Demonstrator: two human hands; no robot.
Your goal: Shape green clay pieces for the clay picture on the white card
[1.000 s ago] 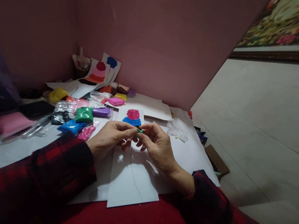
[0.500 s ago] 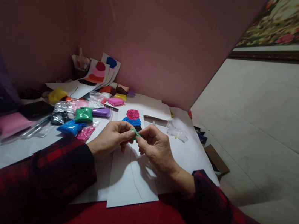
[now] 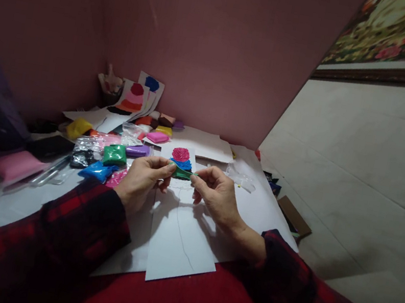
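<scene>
A green strip of modelling clay (image 3: 183, 173) is stretched between my two hands. My left hand (image 3: 145, 178) pinches one end between thumb and fingertips, and my right hand (image 3: 218, 195) pinches the other. Both are held above a white paper sheet (image 3: 179, 241) that carries a thin drawn line down its lower half. On the upper part of that sheet sit a crimson clay patch (image 3: 180, 154) and, below it, a blue clay patch (image 3: 181, 164); a dark band under these is partly hidden by the strip.
Left of my hands lie several clay packets, including a green packet (image 3: 115, 154), a blue packet (image 3: 96, 170) and a purple packet (image 3: 138, 151). Finished cards (image 3: 132, 98) lean near the pink wall. A clear plastic bag (image 3: 240, 177) lies on the right. The red table edge (image 3: 178, 297) is nearest me.
My hands have moved apart, and the green clay between them has gone from a short bunched piece to a longer, stretched strip.
</scene>
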